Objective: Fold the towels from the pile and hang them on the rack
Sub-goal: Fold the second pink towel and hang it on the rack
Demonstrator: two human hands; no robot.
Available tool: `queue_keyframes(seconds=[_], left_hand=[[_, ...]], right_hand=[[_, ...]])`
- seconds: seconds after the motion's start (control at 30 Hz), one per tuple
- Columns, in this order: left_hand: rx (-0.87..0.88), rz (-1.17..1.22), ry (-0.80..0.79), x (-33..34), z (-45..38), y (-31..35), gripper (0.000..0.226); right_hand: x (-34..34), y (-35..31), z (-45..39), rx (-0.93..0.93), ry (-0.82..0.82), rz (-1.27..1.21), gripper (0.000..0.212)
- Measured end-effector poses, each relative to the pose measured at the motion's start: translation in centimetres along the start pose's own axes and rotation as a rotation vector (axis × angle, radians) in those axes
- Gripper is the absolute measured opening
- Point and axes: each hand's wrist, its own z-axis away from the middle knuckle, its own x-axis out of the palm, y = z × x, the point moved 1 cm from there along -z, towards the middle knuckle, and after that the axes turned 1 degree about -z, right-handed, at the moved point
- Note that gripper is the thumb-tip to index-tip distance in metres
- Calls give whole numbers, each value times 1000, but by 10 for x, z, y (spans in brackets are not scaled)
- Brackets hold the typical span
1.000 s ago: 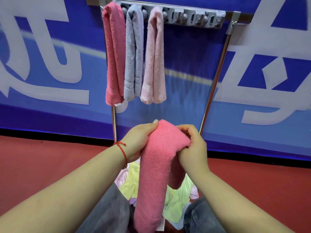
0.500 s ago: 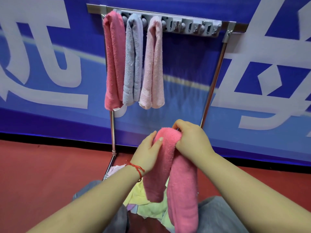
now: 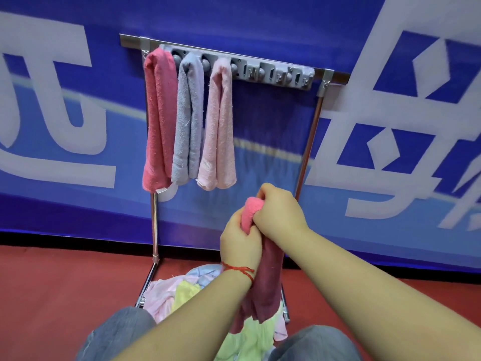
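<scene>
Both hands clamp one folded pink towel at frame centre, its top fold bulging out between them. Left hand grips from 8 o'clock of the fold; right hand curls over it from 2 o'clock, w/ the tails hanging down between the forearms.

Rack at 12 o'clock – metal bar w/ grey clip strip. Three towels hang at its left end: deep pink, grey, pale pink.

Pile lies at 6 o'clock by the rack's feet – pastel pink, yellow, green, blue.

Floor is red. Behind stands a blue banner wall w/ big white characters.
</scene>
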Motion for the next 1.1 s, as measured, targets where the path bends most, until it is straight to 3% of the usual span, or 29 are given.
queue_keyframes(seconds=[0.13,0.3,0.53,0.63,0.73,1.1], left_hand=[[98,-104,47,-3,-11,20,29],[281,-315,66,-19,-37,39,32],[703,-621,98,-37,-91,77,38],[958,-777,98,-46,-110,100,39],[1106,-895,28,-49,-129,123,35],[1004,-1058,-87,-28,-186,192,25]], right_hand=[[-12,-5,-13,91,35,-245,3],[-29,-11,-31,61,88,-346,8],[-60,-11,-64,-8,144,-272,3],[-72,-12,-78,-17,147,-223,10],[-85,-11,-93,-40,162,-130,18],[-132,-16,-161,-104,184,84,22]])
